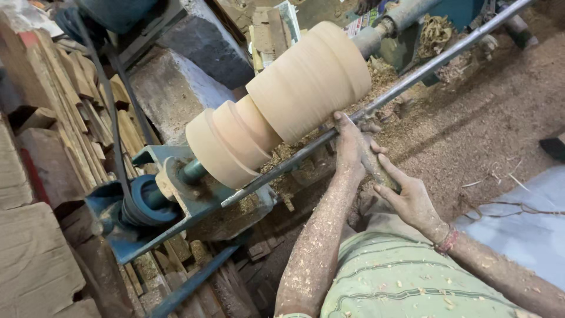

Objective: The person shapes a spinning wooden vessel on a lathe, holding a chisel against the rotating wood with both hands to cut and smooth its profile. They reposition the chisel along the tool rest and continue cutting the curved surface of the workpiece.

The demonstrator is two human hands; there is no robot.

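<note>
A pale wooden workpiece, turned into a wide cylinder with stepped rings at its left end, is mounted on a lathe. A steel rest bar runs diagonally in front of it. My left hand lies on this bar just below the wood, fingers wrapped over the front of a turning chisel. My right hand, with a red thread at the wrist, grips the chisel's handle behind it. The chisel tip is hidden by my left hand. Both forearms are dusted with shavings.
The blue headstock with its pulley and black belt sits at the left. The tailstock is at the upper right. Stacked wooden planks fill the left side. Sawdust covers the floor.
</note>
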